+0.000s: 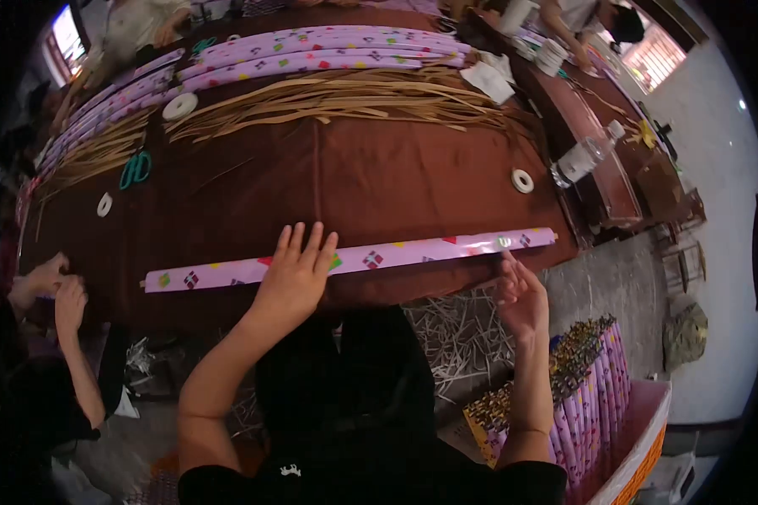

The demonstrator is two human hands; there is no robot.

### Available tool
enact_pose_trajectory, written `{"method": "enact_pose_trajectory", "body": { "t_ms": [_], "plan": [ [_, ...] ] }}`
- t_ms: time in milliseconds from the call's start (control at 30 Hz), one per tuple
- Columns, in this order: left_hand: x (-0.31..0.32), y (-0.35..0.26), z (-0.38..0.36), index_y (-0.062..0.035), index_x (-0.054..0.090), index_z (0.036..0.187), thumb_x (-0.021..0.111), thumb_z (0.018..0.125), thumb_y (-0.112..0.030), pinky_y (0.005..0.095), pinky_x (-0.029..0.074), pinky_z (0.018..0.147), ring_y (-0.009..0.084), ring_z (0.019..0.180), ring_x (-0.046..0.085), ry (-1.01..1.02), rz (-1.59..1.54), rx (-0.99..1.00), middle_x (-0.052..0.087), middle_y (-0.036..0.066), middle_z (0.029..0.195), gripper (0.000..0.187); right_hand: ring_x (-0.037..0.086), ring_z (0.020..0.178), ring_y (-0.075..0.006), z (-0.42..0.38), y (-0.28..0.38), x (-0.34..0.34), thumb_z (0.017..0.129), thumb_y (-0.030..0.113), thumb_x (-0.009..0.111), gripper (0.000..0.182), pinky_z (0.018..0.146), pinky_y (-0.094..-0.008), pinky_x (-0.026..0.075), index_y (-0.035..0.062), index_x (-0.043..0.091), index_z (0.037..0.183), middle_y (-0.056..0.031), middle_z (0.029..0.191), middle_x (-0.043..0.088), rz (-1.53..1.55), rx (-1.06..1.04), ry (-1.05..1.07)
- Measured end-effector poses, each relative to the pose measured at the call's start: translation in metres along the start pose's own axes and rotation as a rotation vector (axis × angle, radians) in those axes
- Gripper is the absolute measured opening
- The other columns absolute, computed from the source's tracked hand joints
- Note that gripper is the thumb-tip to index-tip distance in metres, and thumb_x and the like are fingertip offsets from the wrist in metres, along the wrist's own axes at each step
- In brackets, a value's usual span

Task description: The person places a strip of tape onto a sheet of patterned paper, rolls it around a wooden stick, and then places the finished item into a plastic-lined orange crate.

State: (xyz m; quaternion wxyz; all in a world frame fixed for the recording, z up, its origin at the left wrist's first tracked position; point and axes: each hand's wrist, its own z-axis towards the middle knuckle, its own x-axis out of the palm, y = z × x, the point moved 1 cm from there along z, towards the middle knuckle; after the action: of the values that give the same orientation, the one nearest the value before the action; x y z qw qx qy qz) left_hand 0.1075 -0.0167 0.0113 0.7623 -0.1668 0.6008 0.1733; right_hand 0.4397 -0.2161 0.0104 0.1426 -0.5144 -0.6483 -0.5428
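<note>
A long flat strip wrapped in pink patterned paper point(404, 254) lies across the front of the brown-covered table point(379, 177), with a small tan end poking out at each side. My left hand point(295, 273) rests flat on it left of the middle, fingers stretched out. Near the strip's right end, my right hand point(520, 295) is at the lower edge, palm partly turned up and fingers loosely apart. Beyond the strip, a roll of white tape point(522, 181) lies at the right, and another white tape roll point(104, 204) at the left.
Tan strips point(328, 101) and pink wrapped lengths point(312, 52) lie across the back. Teal scissors point(135, 171) are at the left, a plastic bottle point(583, 160) at the right. Below stands a bin point(648, 429) of wrapped bundles. A person's hands point(59, 290) work at the left.
</note>
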Motion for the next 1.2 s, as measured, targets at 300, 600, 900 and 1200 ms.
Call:
{"method": "enact_pose_trajectory", "body": {
  "t_ms": [300, 600, 900, 1200],
  "plan": [
    [0.006, -0.002, -0.004, 0.0050, 0.050, 0.132, 0.048, 0.092, -0.015, 0.0553, 0.031, 0.111, 0.0475, 0.128, 0.045, -0.081, 0.093, -0.013, 0.047, 0.030, 0.139, 0.045, 0.051, 0.122, -0.0363, -0.010, -0.097, 0.090, 0.085, 0.014, 0.070, 0.050, 0.103, -0.0503, 0.038, 0.0107, 0.056, 0.132, -0.0152, 0.135, 0.052, -2.134, -1.256, 0.422],
    [0.014, -0.001, -0.003, 0.0059, 0.054, 0.123, 0.051, 0.091, -0.018, 0.0577, 0.029, 0.111, 0.0488, 0.128, 0.045, -0.118, 0.032, -0.025, 0.047, 0.031, 0.138, 0.040, 0.055, 0.120, -0.0347, 0.039, -0.129, 0.131, 0.089, 0.009, 0.057, 0.046, 0.103, -0.0500, 0.042, 0.0113, 0.054, 0.135, -0.0128, 0.134, 0.056, -2.169, -1.147, 0.656],
    [0.023, -0.006, -0.009, 0.0023, 0.049, 0.136, 0.048, 0.094, -0.025, 0.0548, 0.026, 0.114, 0.0385, 0.134, 0.043, -0.200, 0.112, -0.110, 0.045, 0.025, 0.143, 0.051, 0.056, 0.119, -0.0375, 0.035, -0.142, 0.130, 0.088, 0.004, 0.052, 0.042, 0.103, -0.0505, 0.043, 0.0127, 0.062, 0.128, -0.0136, 0.129, 0.060, -2.222, -1.332, 0.549],
    [-0.024, 0.021, -0.097, -0.0020, 0.063, 0.113, 0.065, 0.085, -0.010, 0.0429, 0.043, 0.098, 0.0285, 0.113, 0.055, -0.723, -0.086, -0.453, 0.061, 0.010, 0.121, 0.029, 0.050, 0.125, -0.0393, 0.040, -0.145, 0.120, 0.086, -0.001, 0.047, 0.050, 0.110, -0.0560, 0.033, 0.0138, 0.059, 0.132, -0.0148, 0.135, 0.055, -2.185, -1.288, 0.550]
  ]
}}
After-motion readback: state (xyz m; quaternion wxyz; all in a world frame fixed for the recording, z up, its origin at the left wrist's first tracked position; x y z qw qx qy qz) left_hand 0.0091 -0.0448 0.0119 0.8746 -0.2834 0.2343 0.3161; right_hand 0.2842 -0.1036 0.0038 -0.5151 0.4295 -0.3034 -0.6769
